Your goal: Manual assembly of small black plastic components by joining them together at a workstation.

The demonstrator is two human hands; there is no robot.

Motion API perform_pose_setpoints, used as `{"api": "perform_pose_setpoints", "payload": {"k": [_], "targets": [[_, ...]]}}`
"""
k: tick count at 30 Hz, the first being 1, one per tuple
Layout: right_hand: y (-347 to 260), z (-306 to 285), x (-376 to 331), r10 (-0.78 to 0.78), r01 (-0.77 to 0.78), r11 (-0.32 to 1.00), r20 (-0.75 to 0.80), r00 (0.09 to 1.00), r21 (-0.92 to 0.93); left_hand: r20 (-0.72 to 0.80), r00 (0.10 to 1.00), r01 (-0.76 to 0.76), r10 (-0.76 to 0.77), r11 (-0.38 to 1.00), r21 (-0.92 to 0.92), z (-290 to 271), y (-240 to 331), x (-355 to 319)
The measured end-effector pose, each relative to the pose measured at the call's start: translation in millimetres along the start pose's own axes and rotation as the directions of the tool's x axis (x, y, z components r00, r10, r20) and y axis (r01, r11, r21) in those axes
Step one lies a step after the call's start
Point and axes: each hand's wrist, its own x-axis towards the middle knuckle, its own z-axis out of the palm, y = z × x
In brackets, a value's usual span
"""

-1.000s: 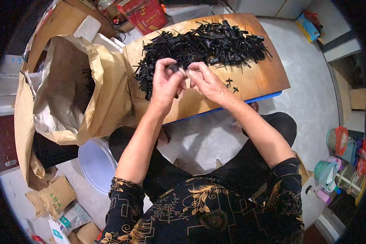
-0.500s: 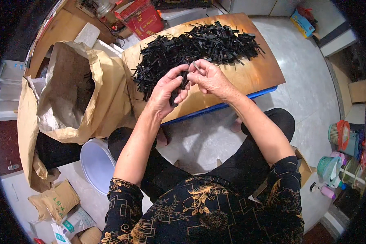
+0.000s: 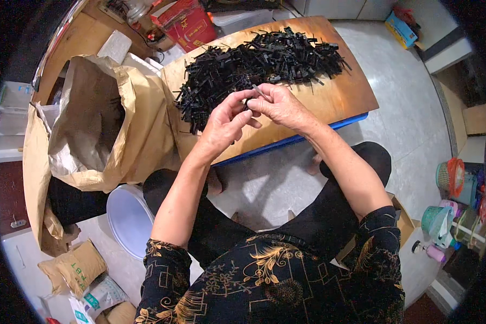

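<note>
a small dark piece [image 3: 247, 103], mostly hidden, is pinched in the left hand [image 3: 224, 123]; the right hand [image 3: 282, 112] meets it, gripping a slim, straight greyish tool [image 3: 260, 92]. on the far side, a spiky black heap [image 3: 264, 56] covers a smooth wooden board [image 3: 353, 86]. left, a creased brown paper sack [image 3: 148, 116] gapes.

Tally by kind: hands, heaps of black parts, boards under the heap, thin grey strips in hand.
Left hand and right hand: 2
Heap of black parts: 1
Wooden board: 1
Thin grey strip: 1
Total: 5
</note>
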Motion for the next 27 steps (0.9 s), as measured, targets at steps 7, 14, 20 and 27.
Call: {"api": "perform_pose_setpoints", "payload": {"k": [7, 14, 20, 27], "targets": [[-11, 18, -8, 0.219, -0.211, 0.936, 0.001, 0.976, 0.280, -0.179, 0.984, 0.004, 0.018, 0.993, 0.118, -5, 4, -4], [-14, 35, -10, 0.294, -0.291, 0.883, 0.049, 0.955, 0.368, -0.240, 0.971, 0.000, 0.010, 0.999, 0.044, -9, -6, -3], [-16, 39, -5, 0.300, -0.289, 0.878, 0.034, 0.953, 0.380, -0.257, 0.966, -0.018, 0.032, 0.998, 0.056, -8, -10, 1], [-6, 43, 1, 0.325, -0.308, 0.857, 0.029, 0.945, 0.413, -0.259, 0.966, 0.027, -0.012, 0.998, 0.057, -12, -15, 4]]}}
